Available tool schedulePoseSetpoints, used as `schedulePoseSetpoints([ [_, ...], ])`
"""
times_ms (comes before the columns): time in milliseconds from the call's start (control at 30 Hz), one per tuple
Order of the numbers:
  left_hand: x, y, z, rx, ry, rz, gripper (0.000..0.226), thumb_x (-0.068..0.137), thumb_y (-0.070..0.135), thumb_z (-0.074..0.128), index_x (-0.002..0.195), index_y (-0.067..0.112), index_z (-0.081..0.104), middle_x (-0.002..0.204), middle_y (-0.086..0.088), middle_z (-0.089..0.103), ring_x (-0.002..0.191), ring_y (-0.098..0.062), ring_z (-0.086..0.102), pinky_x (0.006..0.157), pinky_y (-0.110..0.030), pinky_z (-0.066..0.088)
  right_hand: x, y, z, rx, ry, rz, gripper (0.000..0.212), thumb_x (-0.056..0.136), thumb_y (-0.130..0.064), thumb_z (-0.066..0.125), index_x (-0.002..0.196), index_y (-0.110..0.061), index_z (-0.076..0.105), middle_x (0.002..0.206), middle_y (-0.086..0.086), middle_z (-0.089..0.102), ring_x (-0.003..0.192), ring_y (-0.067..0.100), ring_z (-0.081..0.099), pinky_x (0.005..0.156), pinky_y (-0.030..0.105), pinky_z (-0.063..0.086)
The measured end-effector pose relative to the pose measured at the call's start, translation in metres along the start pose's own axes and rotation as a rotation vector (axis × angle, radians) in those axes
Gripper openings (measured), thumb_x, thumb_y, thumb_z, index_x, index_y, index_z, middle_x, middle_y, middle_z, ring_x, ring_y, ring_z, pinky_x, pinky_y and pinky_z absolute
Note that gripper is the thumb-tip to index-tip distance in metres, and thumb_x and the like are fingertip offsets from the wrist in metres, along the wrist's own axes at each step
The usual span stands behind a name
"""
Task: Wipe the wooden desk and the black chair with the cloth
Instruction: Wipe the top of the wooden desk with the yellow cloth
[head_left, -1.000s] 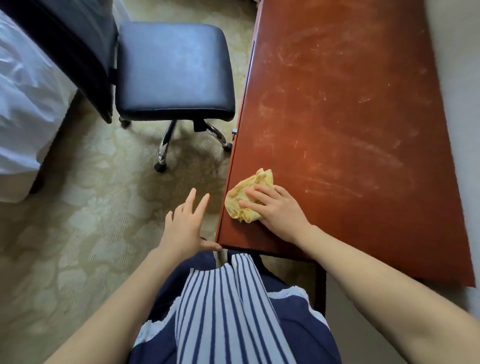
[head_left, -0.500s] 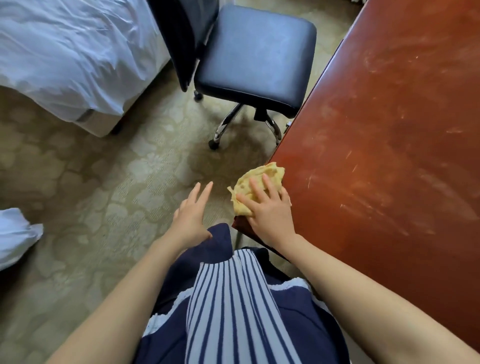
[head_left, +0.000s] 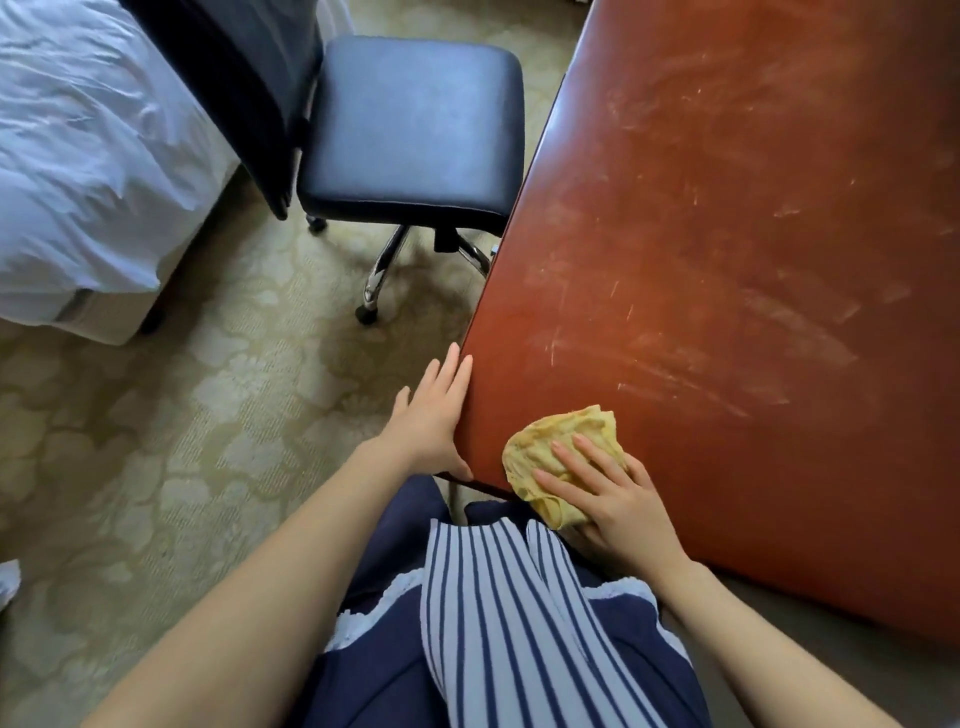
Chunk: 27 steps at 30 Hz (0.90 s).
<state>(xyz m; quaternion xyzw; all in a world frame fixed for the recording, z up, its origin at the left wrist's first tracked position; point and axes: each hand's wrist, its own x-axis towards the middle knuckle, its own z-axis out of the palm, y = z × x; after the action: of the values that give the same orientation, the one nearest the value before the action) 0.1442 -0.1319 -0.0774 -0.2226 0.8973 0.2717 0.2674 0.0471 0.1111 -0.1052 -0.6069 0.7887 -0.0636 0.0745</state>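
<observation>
A reddish-brown wooden desk fills the right side, its top streaked and scratched. A crumpled yellow cloth lies at the desk's near left corner. My right hand presses flat on the cloth with straight, spread fingers. My left hand rests along the desk's left edge, fingers straight, thumb by the corner. The black chair stands beyond on the left, its padded seat close to the desk's edge and its backrest toward the bed.
A bed with white bedding stands at the upper left, close behind the chair. Patterned beige carpet covers the floor. The chair's chrome legs and casters spread just left of the desk. A white scrap lies at the left border.
My right hand has slid the cloth from the desk's left corner edge inward along the near edge. My left hand has moved from mid-air onto the desk's left edge.
</observation>
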Motion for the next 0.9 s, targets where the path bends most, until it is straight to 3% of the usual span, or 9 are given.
schedulePoseSetpoints([
  [67, 0.005, 0.005, 0.002, 0.082, -0.008, 0.022, 0.141, 0.061, 0.041, 0.086, 0.148, 0.014, -0.022, 0.154, 0.0, -0.029, 0.146, -0.021, -0.011, 0.117, -0.052, 0.005, -0.011, 0.007, -0.004, -0.003, -0.017, 0.128, 0.08, 0.049, -0.014, 0.087, 0.123, -0.03, 0.062, 0.133, 0.002, 0.057, 0.122, 0.028, 0.054, 0.087, 0.04, 0.041],
  [133, 0.007, 0.006, 0.003, 0.134, 0.009, 0.036, 0.142, 0.059, 0.046, 0.086, 0.148, 0.011, -0.02, 0.156, -0.003, -0.025, 0.146, -0.018, -0.003, 0.117, -0.046, 0.006, -0.013, 0.012, -0.008, -0.005, -0.003, 0.201, 0.082, 0.047, -0.008, 0.088, 0.123, -0.028, 0.063, 0.131, 0.002, 0.058, 0.122, 0.027, 0.054, 0.088, 0.041, 0.043],
  [400, 0.008, 0.007, -0.008, 0.361, 0.005, 0.017, 0.138, 0.059, 0.057, 0.081, 0.149, 0.016, -0.016, 0.158, 0.001, -0.02, 0.142, -0.024, 0.02, 0.115, -0.05, 0.011, 0.045, 0.044, -0.019, -0.013, 0.026, 0.208, 0.059, 0.069, -0.015, 0.081, 0.124, -0.026, 0.063, 0.13, 0.006, 0.059, 0.12, 0.029, 0.055, 0.091, 0.048, 0.044],
  [600, 0.007, 0.01, -0.01, 0.412, 0.005, -0.031, 0.135, 0.062, 0.058, 0.078, 0.149, 0.019, -0.017, 0.157, 0.003, -0.022, 0.132, -0.028, 0.035, 0.113, -0.049, 0.02, 0.133, 0.053, -0.022, -0.076, -0.035, 0.296, 0.046, 0.096, -0.033, 0.046, 0.141, -0.036, 0.039, 0.151, -0.001, 0.034, 0.14, 0.021, 0.027, 0.105, 0.041, 0.021],
  [800, 0.009, 0.01, -0.018, 0.432, -0.031, -0.047, 0.132, 0.063, 0.055, 0.079, 0.15, 0.022, -0.014, 0.157, 0.007, -0.021, 0.128, -0.027, 0.041, 0.105, -0.045, 0.034, 0.176, 0.04, -0.023, -0.051, -0.127, 0.406, 0.047, 0.098, -0.036, 0.039, 0.144, -0.037, 0.031, 0.155, 0.001, 0.024, 0.143, 0.025, 0.017, 0.107, 0.044, 0.019],
  [900, 0.009, 0.007, -0.02, 0.438, -0.047, -0.039, 0.126, 0.069, 0.043, 0.081, 0.15, 0.022, -0.014, 0.157, 0.007, -0.022, 0.126, -0.026, 0.045, 0.095, -0.04, 0.04, 0.152, 0.021, -0.018, -0.042, -0.108, 0.351, 0.049, 0.095, -0.035, 0.045, 0.143, -0.037, 0.035, 0.154, 0.001, 0.029, 0.142, 0.026, 0.019, 0.104, 0.044, 0.02],
])
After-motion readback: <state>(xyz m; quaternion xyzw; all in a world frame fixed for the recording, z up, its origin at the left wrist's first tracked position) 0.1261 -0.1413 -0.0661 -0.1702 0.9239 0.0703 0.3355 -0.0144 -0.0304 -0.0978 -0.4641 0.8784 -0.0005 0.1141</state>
